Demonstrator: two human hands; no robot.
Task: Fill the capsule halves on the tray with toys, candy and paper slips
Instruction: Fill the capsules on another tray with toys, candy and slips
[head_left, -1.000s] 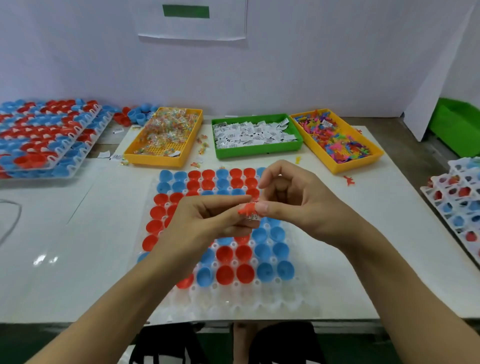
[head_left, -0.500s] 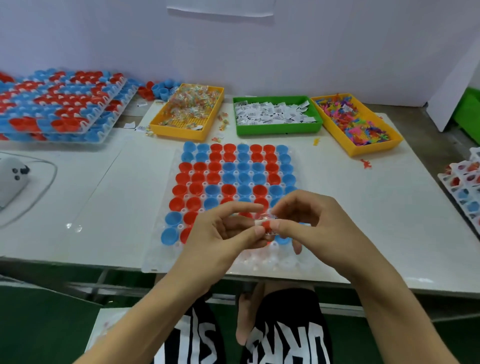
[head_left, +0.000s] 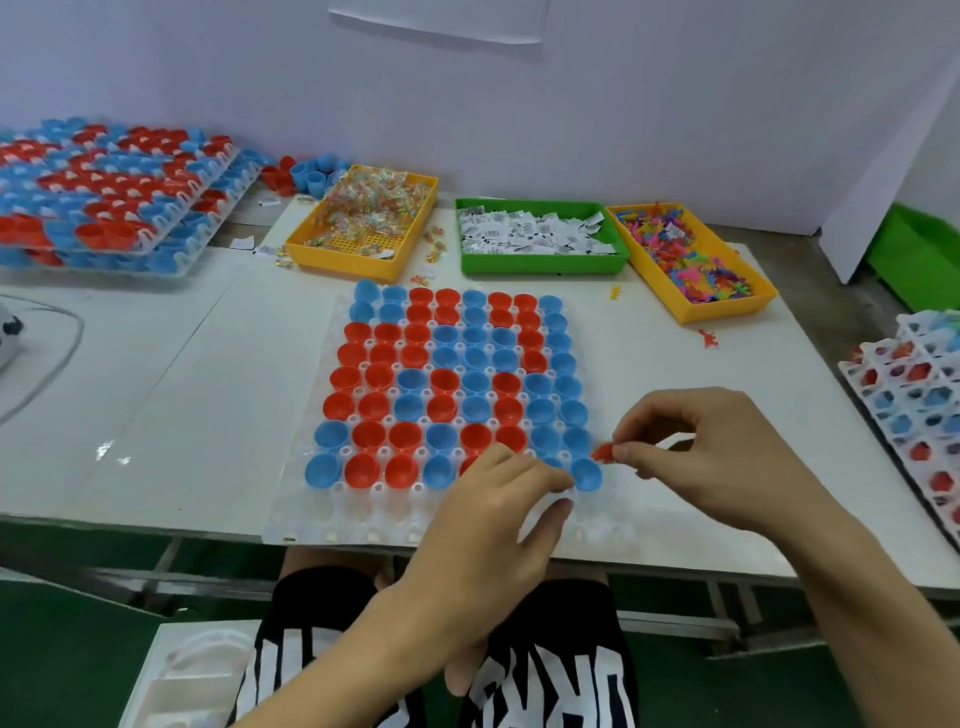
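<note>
A clear tray (head_left: 311, 525) on the white table holds rows of red and blue capsule halves (head_left: 441, 382), open side up. My right hand (head_left: 727, 457) hovers at the tray's near right corner and pinches a small red toy (head_left: 602, 452) between thumb and forefinger. My left hand (head_left: 498, 525) reaches over the nearest row, fingertips drawn together beside a blue half (head_left: 587, 475); whether they hold anything is hidden. At the back stand a yellow basket of wrapped candy (head_left: 337, 254), a green tray of paper slips (head_left: 540, 265) and a yellow tray of coloured toys (head_left: 727, 306).
Stacked trays of capsule halves (head_left: 119, 208) lie at the far left, with loose halves (head_left: 311, 174) behind them. More filled trays (head_left: 914, 395) sit at the right edge. A red toy (head_left: 707, 339) and a yellow one (head_left: 615, 292) lie loose on the table. A cable (head_left: 67, 353) runs at the left.
My hands, joined around the red toy before, have parted. The right hand moved right with the toy; the left dropped toward the tray's nearest row. The view tilted downward.
</note>
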